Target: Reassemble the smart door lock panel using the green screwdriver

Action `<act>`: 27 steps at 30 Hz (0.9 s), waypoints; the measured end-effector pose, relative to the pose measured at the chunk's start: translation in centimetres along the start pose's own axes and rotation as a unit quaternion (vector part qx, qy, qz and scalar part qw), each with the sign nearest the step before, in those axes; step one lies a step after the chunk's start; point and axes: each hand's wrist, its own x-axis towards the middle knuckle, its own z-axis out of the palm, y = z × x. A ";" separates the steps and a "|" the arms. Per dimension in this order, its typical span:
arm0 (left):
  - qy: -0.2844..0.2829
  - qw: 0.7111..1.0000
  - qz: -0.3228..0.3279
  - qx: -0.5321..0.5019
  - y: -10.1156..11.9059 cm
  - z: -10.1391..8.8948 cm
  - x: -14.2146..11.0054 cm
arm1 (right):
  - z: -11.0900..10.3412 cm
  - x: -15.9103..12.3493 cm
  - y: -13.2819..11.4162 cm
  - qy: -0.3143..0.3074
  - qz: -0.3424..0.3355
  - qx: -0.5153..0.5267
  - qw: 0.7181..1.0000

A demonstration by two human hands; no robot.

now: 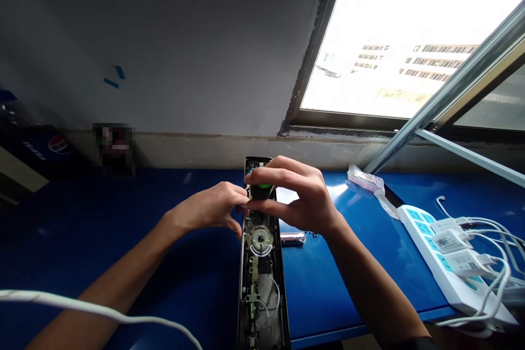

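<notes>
A long, narrow black door lock housing point(261, 279) stands open side up before me, its metal parts, round disc and thin white wires exposed. My right hand point(297, 191) is closed round the black and green handle of a screwdriver point(262, 191) over the upper part of the housing. The screwdriver's shaft and tip are hidden. Against the housing's left side, my left hand point(221, 205) has its fingers and thumb closed at the edge. Its fingertips are partly covered near the screwdriver.
On the blue table point(320, 284), a pinkish packet point(293, 238) and small dark bits lie right of the housing. A white power strip point(430, 251) with chargers and cables is farther right. A plastic bag point(369, 180) lies near the wall. One white cable point(102, 311) crosses the lower left.
</notes>
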 end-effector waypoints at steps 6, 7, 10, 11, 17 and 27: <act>-0.039 0.999 -0.001 -0.021 0.0 -0.3 0.1 | -0.2 -0.1 0.4 0.010 0.032 0.014 0.999; -0.038 0.999 -0.002 -0.021 0.0 -0.3 0.1 | -0.3 -0.1 0.5 0.006 0.039 0.013 0.999; -0.046 0.999 -0.003 -0.016 0.1 -0.3 0.1 | -0.7 -0.2 0.6 -0.005 0.057 0.007 0.998; -0.053 0.998 -0.005 -0.017 0.2 -0.4 0.1 | -1.0 -0.2 0.6 -0.002 0.062 0.009 0.998; -0.072 0.997 -0.018 -0.035 0.9 -0.8 0.3 | -3.5 -0.1 0.5 0.025 0.066 0.013 0.997; 0.019 1.000 0.021 0.003 3.8 0.0 1.1 | -7.4 -0.3 0.1 -0.014 0.080 -0.075 0.994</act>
